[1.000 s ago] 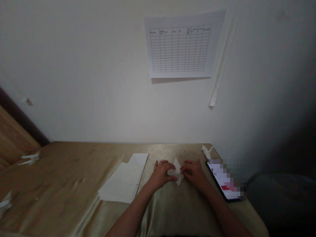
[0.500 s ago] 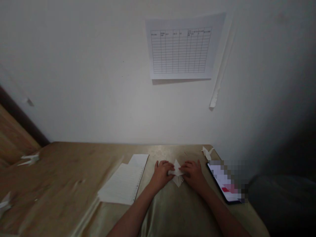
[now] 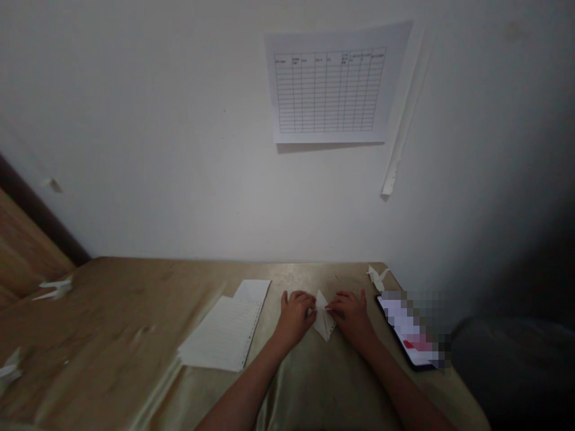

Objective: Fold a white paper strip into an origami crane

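A small folded sheet of white paper (image 3: 324, 326), kite-shaped with a pointed top and bottom, lies on the table between my hands. My left hand (image 3: 297, 314) pinches its left edge with curled fingers. From the other side, the fingertips of my right hand (image 3: 350, 312) press together on its right edge, thumb tucked close. A crease runs down the middle of the paper, and punched holes show along its lower right edge. My fingers hide parts of both side edges.
Loose-leaf sheets (image 3: 220, 332) lie left of my hands. A phone (image 3: 411, 335) rests on the right, partly pixelated, with a folded paper bird (image 3: 377, 277) behind it. More folded paper pieces (image 3: 56, 288) lie far left. A printed table (image 3: 330, 90) hangs on the wall.
The raised flap across the middle of the folded paper has come down, so the kite shape looks flatter and narrower. Both hands have stayed nearly in place.
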`<state>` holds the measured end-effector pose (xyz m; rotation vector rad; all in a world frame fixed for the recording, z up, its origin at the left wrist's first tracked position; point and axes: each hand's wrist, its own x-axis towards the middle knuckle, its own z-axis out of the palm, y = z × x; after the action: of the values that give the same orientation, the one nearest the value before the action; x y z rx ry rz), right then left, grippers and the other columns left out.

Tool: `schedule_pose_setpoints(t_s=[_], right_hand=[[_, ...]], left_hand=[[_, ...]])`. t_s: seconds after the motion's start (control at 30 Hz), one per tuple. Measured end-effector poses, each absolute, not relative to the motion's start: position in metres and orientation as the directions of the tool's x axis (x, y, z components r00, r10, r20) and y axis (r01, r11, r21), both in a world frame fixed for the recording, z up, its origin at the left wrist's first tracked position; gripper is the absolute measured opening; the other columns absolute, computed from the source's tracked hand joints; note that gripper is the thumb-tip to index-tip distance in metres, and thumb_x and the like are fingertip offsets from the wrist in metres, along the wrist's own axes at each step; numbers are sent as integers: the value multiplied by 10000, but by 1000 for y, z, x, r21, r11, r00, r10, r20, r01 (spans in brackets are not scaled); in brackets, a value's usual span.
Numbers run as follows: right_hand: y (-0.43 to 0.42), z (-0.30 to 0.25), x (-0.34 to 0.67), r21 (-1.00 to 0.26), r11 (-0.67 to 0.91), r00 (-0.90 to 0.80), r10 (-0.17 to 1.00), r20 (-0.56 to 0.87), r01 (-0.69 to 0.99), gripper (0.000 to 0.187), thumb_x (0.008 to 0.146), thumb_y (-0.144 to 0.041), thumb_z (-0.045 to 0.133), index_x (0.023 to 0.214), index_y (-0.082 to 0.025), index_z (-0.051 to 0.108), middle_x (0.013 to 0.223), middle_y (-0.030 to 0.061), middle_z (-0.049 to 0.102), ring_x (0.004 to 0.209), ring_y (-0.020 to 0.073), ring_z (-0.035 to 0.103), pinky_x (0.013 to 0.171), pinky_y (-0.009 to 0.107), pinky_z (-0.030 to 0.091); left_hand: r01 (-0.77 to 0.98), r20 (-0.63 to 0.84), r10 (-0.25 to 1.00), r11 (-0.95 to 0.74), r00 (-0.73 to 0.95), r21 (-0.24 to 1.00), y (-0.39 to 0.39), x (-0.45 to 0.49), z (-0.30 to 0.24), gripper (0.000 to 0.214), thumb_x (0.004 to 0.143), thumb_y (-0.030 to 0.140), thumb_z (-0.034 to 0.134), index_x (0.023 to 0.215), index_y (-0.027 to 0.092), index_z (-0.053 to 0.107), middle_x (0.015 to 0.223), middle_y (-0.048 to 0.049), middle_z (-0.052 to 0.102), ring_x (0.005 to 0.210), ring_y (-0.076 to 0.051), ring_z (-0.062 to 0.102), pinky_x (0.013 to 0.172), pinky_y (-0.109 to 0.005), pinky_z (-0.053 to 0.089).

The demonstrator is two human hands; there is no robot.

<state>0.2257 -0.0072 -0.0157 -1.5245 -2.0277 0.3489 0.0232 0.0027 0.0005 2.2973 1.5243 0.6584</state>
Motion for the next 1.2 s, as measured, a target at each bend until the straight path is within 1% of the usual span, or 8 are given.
schedule_pose_setpoints(t_s=[0.1,0.2,0.43,0.63,0.77,0.93,1.07,1.2], right_hand=[[-8,-15,222,-533,282,-124,942,312,798,231,944,-216,574,948,-277,797,1084,49,788,1265,294,581,1220,699,-18],[-8,-16,218,-506,245,-85,944,318,827,197,946,-247,590,950,-258,787,1123,76,777,1256,305,580,1214,712,16],[-11,-16,210,-395,203,-57,935,350,896,180,970,-307,588,932,-263,758,1129,46,754,1215,283,582,1218,713,60],[-13,-13,206,-381,155,-25,945,325,911,197,979,-309,576,923,-253,757,1113,59,734,1207,292,570,1206,716,109],[-12,-14,203,-399,137,-5,949,315,907,166,963,-300,597,929,-251,752,1112,59,726,1214,290,554,1204,696,100],[-12,-13,202,-414,119,14,953,304,902,144,952,-318,618,924,-246,740,1106,63,718,1198,286,551,1199,655,128],[-13,-12,202,-407,97,32,954,299,908,149,942,-360,643,926,-243,734,1120,70,706,1188,288,555,1187,613,177],[-11,-16,202,-392,67,55,955,293,917,169,930,-392,664,954,-239,732,1140,84,684,1178,300,559,1144,565,258]], left_hand=[[797,199,928,-373,315,475,1,25,2,121,929,207,667,1003,261,746,1283,-21,751,1318,-267,557,1236,-684,121],[818,218,926,-376,309,436,1,27,3,131,932,215,672,1022,269,751,1315,-21,739,1326,-280,553,1227,-716,111],[850,248,933,-343,260,399,0,33,4,76,941,271,682,956,269,757,1375,-5,705,1312,-292,566,1213,-748,133],[875,218,956,-272,198,401,-1,40,8,94,934,281,671,900,258,755,1415,-14,676,1339,-303,552,1211,-746,159],[882,205,966,-230,156,412,-1,43,8,100,915,284,681,847,245,743,1441,-20,657,1340,-315,549,1206,-749,165],[879,169,978,-189,127,438,0,44,5,69,908,283,680,881,244,730,1475,-34,626,1359,-320,527,1207,-748,168],[870,166,980,-179,114,460,0,44,-1,63,918,302,683,906,248,713,1477,-30,620,1379,-308,506,1217,-736,153],[861,189,977,-182,102,474,1,44,-6,65,907,316,704,937,259,713,1466,-39,626,1384,-307,501,1222,-730,136]])
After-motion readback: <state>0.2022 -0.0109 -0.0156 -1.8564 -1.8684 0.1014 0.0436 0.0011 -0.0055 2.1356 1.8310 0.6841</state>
